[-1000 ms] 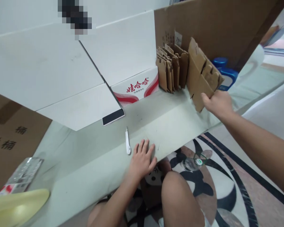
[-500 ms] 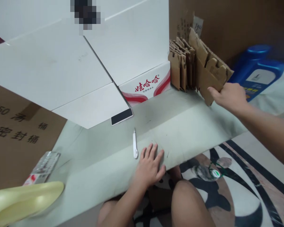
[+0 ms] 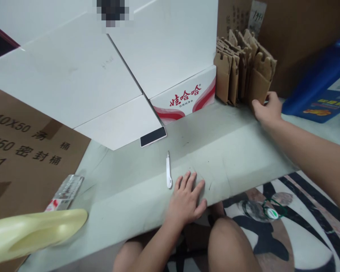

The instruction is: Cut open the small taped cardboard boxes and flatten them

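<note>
Gripping the end piece of folded cardboard low down, the right hand holds it at the row's end, blue jug crowding the outer side; left hand lies flat, fingers spread, by the front edge, tabletop stretching between, knife alongside, white boxes behind.

Folded brown cardboard piece with a kinda ragged, notched top, standing roughly upright over on the far right, capping the right end of a row of brown cardboard sheets.
</note>
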`<state>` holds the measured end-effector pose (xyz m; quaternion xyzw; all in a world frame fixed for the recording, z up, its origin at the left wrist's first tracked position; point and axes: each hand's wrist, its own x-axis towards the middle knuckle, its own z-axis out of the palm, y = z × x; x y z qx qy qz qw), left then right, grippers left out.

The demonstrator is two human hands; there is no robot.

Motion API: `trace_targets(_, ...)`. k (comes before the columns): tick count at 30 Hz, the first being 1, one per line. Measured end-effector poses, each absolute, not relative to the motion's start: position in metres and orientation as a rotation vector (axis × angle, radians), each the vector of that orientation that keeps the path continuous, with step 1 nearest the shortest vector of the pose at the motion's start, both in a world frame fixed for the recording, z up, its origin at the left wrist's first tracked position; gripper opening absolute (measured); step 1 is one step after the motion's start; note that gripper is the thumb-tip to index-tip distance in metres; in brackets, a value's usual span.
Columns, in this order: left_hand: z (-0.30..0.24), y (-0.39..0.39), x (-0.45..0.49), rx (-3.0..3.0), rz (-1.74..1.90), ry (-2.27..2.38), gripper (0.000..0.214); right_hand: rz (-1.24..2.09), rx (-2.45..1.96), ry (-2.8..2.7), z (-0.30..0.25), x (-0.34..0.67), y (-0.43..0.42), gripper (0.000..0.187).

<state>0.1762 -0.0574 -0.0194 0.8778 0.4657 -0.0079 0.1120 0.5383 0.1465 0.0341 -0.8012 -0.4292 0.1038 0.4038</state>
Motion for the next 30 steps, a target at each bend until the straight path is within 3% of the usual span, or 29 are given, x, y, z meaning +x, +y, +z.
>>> trace_targets(6, -0.022, -0.058, 0.175, 2.609, 0.006, 1.362, 0.060, 0.119, -1.868, -0.934, 0.012, 0.547, 0.181, 0.032)
trace_targets(16, -0.022, -0.056, 0.173, 2.679, 0.046, 1.369, 0.054, 0.030, -1.653, -0.864, 0.008, 0.565, 0.258, 0.045)
trace_targets(23, -0.023, -0.055, 0.172, 2.716, 0.094, 1.365, 0.053, 0.156, -1.667, -0.905, -0.008, 0.553, 0.233, 0.044)
trace_targets(30, -0.024, -0.055, 0.171, 2.759, 0.179, 1.383, 0.049, -0.101, -1.753, -0.893, 0.007, 0.576, 0.218, 0.046)
